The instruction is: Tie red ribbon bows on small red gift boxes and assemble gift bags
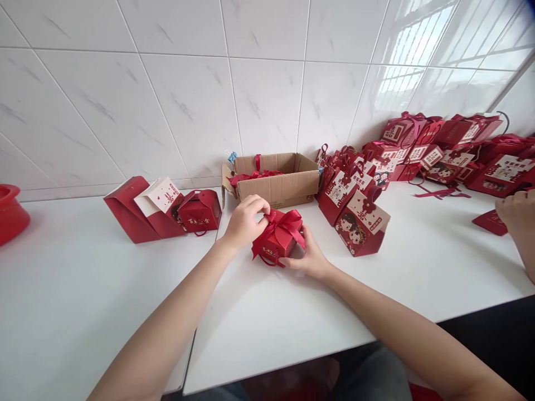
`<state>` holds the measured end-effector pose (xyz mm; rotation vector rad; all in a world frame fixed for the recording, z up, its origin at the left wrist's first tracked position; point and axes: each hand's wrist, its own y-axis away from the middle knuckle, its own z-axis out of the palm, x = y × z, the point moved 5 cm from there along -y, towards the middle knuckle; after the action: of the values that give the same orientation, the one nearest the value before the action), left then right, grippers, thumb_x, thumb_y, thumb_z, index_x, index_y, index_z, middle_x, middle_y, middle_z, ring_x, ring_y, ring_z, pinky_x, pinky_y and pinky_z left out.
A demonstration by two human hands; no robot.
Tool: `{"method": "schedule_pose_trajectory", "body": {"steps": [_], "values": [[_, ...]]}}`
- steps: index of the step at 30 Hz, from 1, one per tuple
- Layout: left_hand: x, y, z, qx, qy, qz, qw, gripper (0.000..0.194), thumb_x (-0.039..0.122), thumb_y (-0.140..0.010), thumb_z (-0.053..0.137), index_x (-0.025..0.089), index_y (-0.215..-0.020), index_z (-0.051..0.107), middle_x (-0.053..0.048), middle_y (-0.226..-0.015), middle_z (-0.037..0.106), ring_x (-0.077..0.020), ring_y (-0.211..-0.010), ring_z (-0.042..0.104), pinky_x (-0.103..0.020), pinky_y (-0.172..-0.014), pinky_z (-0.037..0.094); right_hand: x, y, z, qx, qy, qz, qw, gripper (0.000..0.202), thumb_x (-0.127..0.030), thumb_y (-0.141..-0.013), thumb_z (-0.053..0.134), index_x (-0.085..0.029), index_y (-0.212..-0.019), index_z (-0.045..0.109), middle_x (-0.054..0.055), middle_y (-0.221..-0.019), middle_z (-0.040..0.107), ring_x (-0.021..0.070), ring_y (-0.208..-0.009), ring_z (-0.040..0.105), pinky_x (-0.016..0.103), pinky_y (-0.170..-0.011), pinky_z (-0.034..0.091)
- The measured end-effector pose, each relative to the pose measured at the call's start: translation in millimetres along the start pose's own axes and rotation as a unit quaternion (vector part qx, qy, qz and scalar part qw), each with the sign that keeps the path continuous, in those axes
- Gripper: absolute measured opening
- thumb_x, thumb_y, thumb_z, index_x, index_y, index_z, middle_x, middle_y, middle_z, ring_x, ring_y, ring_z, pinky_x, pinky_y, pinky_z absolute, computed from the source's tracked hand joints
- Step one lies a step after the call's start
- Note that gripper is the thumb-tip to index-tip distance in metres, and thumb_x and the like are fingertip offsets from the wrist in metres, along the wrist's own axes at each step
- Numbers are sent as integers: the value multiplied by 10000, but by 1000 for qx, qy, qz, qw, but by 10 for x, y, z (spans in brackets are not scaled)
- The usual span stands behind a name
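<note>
A small red gift box [276,243] with a large red ribbon bow [286,224] on top stands on the white table in front of me. My left hand [247,221] is closed at the bow's left side, thumb and fingers pinching the ribbon. Around the box's right side curves my right hand [308,257], its thumb at the lower front and its fingers by the right end of the bow. A short dark red cord loop hangs at the front of the box.
Behind the box is an open cardboard carton [278,191] holding red ribbons. Red boxes [157,223] stand left; several printed gift boxes [361,225] stand right, with more stacked beyond. A red basin [11,214] is far left. Another person's hand [518,214] touches a red piece far right.
</note>
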<state>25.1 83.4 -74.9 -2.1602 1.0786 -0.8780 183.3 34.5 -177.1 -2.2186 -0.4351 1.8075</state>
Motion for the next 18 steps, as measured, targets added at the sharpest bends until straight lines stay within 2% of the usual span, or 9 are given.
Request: {"method": "schedule_pose_trajectory", "body": {"steps": [5, 8, 11, 14, 18], "values": [[-75, -6, 29, -80, -38, -81, 993, 149, 58, -668, 491, 202, -680, 451, 26, -687, 543, -142, -663, 494, -283, -673, 369, -15, 2, 0, -2, 14, -13, 1000, 776, -359, -610, 792, -219, -1248, 373, 110, -1281, 451, 269, -1173, 478, 434, -991, 428], [-95, 6, 39, -109, -44, -121, 986, 178, 69, -650, 501, 197, -613, 382, 38, -604, 483, -134, -597, 421, -290, -631, 323, -27, 0, 4, 2, 14, -26, 1000, 758, -337, -620, 789, -221, -1244, 376, 109, -1280, 457, 263, -1166, 488, 420, -984, 435], [-103, 26, 68, -121, -19, -141, 982, 252, 116, -689, 505, 195, -576, 295, 41, -551, 388, -123, -551, 357, -276, -555, 280, -27, -10, -2, 9, 7, -20, 1000, 764, -343, -620, 791, -216, -1248, 373, 116, -1285, 464, 269, -1175, 489, 430, -994, 429], [-112, 36, 101, -122, 20, -159, 979, 317, 207, -764, 507, 190, -560, 265, 32, -576, 360, -117, -556, 342, -268, -541, 279, -32, -17, -3, 7, 5, -24, 1000, 759, -339, -625, 790, -219, -1249, 376, 120, -1295, 466, 272, -1177, 491, 440, -997, 428], [-143, 43, 160, -130, 129, -227, 956, 364, 340, -812, 516, 172, -521, 374, 8, -682, 396, -115, -589, 383, -274, -572, 312, -37, -10, 3, 4, 13, -39, 999, 791, -324, -625, 792, -220, -1280, 359, 125, -1325, 442, 274, -1205, 467, 447, -1014, 415]]}}
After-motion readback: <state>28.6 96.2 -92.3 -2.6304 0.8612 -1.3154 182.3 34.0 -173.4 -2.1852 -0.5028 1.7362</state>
